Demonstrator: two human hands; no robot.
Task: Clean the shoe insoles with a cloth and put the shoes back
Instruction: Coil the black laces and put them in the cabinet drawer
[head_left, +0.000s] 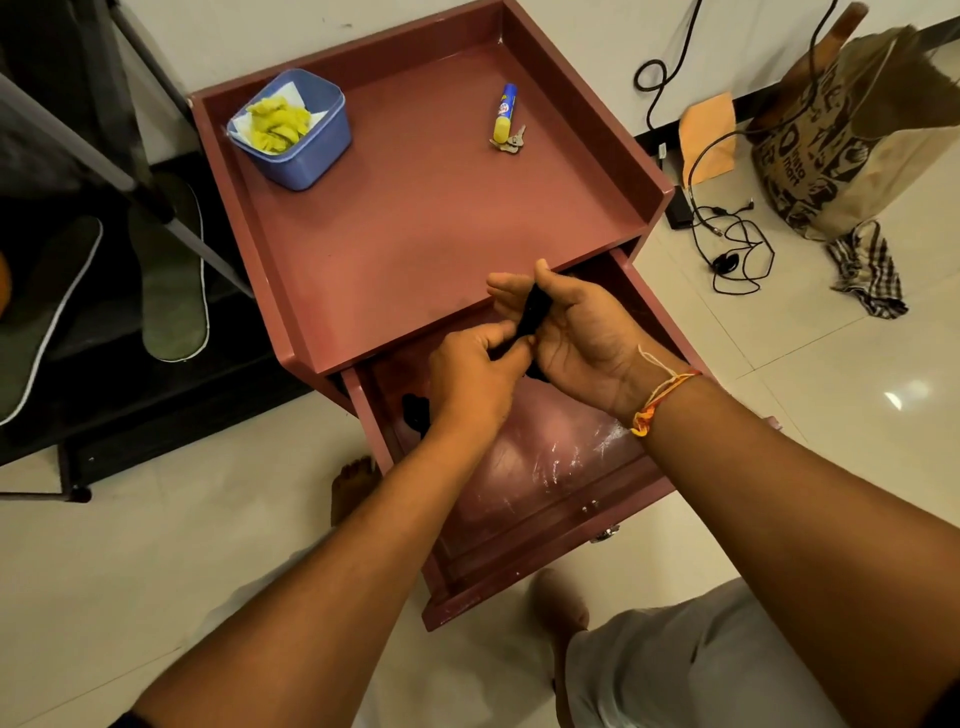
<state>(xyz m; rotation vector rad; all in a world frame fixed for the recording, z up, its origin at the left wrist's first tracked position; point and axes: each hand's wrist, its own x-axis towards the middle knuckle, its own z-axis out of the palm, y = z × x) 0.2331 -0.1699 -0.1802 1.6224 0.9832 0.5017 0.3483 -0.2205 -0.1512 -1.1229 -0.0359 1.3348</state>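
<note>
Both of my hands meet above the open drawer (540, 551) of a reddish cabinet (415, 218). My right hand (566, 327) cups a small black object (530, 312), and my left hand (472, 374) pinches its lower end; what the object is I cannot tell. Another dark item (413, 410) lies in the drawer's left corner. A yellow cloth (275, 122) sits crumpled in a blue plastic tub (306, 156) on the cabinet top. Two grey-green insoles (174, 280) rest on the dark shoe rack (130, 395) at the left.
A glue stick (505, 111) with keys (511, 141) lies on the cabinet top. On the floor to the right are black cables (727, 244), a printed paper bag (852, 135) and a checked cloth (867, 267). My bare feet (350, 486) stand beside the drawer.
</note>
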